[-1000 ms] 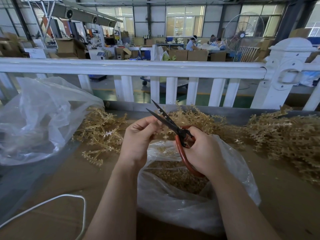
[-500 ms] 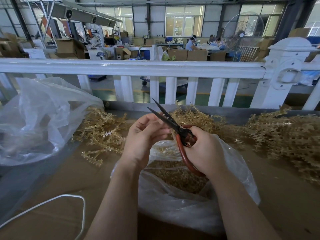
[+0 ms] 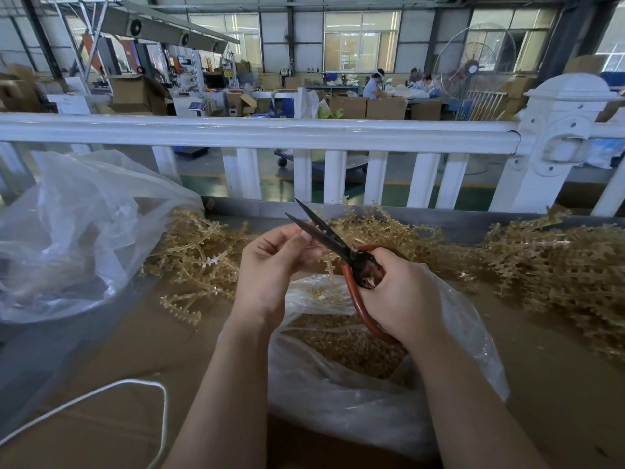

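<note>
My right hand [image 3: 402, 296] grips the red handles of a pair of black-bladed scissors [image 3: 324, 231], whose blades stand apart and point up and left. My left hand [image 3: 270, 265] pinches a small tan plastic sprue piece [image 3: 328, 265] right beside the blades. Both hands hover over a clear plastic bag [image 3: 355, 407] that holds several small tan cut pieces [image 3: 341, 343].
Piles of tan plastic sprues lie on the brown table at left [image 3: 196, 255] and right [image 3: 554, 265]. A crumpled clear bag [image 3: 77, 231] sits far left. A white cord [image 3: 101, 394] loops near the front. A white railing [image 3: 257, 133] runs behind the table.
The scissors have shifted slightly and their blades have opened a little wider. My left hand's fingers have moved up along the sprue piece toward the blades.
</note>
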`<state>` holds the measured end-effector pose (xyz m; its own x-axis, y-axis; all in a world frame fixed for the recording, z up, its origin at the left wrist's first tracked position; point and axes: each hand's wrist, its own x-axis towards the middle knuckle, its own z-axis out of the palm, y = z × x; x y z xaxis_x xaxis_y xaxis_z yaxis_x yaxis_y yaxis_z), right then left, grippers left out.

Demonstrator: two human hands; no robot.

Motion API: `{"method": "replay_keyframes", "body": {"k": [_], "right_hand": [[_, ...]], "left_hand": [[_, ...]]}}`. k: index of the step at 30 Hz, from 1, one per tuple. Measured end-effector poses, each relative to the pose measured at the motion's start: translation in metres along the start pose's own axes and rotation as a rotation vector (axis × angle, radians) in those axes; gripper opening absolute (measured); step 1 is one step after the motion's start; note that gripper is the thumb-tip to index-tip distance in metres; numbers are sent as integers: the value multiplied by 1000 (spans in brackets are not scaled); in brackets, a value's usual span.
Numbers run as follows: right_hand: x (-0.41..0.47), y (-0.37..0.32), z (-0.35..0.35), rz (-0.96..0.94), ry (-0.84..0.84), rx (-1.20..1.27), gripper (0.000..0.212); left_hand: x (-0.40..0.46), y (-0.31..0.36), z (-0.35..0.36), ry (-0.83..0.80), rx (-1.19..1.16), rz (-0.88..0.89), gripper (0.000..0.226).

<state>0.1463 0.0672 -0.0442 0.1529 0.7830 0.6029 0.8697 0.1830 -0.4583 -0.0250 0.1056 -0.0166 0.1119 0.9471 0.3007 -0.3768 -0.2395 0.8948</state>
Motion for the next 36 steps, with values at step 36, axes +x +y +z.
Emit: {"method": "replay_keyframes", "body": {"k": [36], "right_hand": [[-2,-5,-2,-95,156,-93,33]], "left_hand": [[0,-2,4,-23,188,60,15]]}}
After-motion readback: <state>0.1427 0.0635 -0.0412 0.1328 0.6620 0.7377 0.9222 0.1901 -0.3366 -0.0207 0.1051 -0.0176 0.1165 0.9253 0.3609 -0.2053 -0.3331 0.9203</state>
